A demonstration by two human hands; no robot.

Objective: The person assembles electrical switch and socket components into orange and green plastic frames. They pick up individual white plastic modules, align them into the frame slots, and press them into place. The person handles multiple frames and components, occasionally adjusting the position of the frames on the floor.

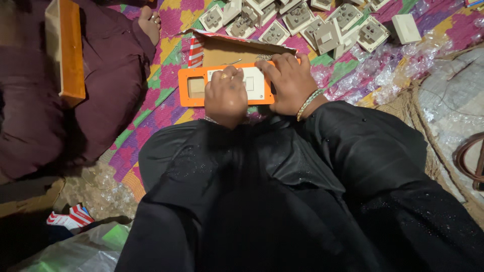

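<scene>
Black cloth [302,201] fills the lower half of the frame, draped over the person's lap and knees. At the lower left corner lie a crumpled clear plastic bag [75,252] and a small red-and-white striped carton [68,217].

Just above the lap, in the middle of the frame, both hands work on an orange frame [189,86], a long rectangular plate lying flat on the patterned mat [166,55]. The left hand [225,95] is curled into a closed fist on the white switch module [257,83] seated in the frame, pressing down on it, apparently to push it home. The right hand [288,83], with a beaded bracelet [308,103] at the wrist, lies spread flat over the frame's right end, fingers curled over its far edge, seemingly to keep it from sliding. One square opening at the frame's left end shows empty.

Right behind the frame stands an open brown cardboard box [232,50] with a red-and-white striped flap on its left side. Clear plastic wrappers [383,75] are strewn to the right.

Along the top edge, a heap of white socket modules [302,22] lies loose on the mat. At the upper left, another person in dark maroon cloth sits with a bare foot [149,22] showing, and an orange-sided box [68,48] rests on that cloth.
</scene>
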